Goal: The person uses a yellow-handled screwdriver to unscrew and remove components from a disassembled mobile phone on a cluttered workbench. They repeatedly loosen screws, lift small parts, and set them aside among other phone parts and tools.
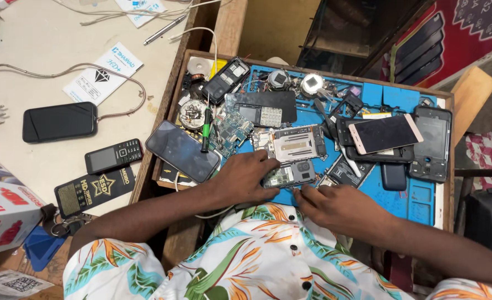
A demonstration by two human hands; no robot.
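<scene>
My left hand (245,179) rests on the blue work mat (418,194), its fingers holding down a small opened phone body (289,173) with its circuit board showing. My right hand (340,206) lies just right of it at the mat's near edge, fingertips touching the phone's lower right corner. Beyond the hands lies a larger opened phone (294,143) with a pale metal plate. Whether the right fingers pinch a small part is hidden.
The wooden tray (175,94) holds a black smartphone (182,151), a green-handled screwdriver (206,129), a loose circuit board (230,132), a keypad phone (261,108), a rose-gold phone (386,133), black back covers (432,144). The table on the left carries a black smartphone (60,121), a keypad phone (113,155), cards and cables.
</scene>
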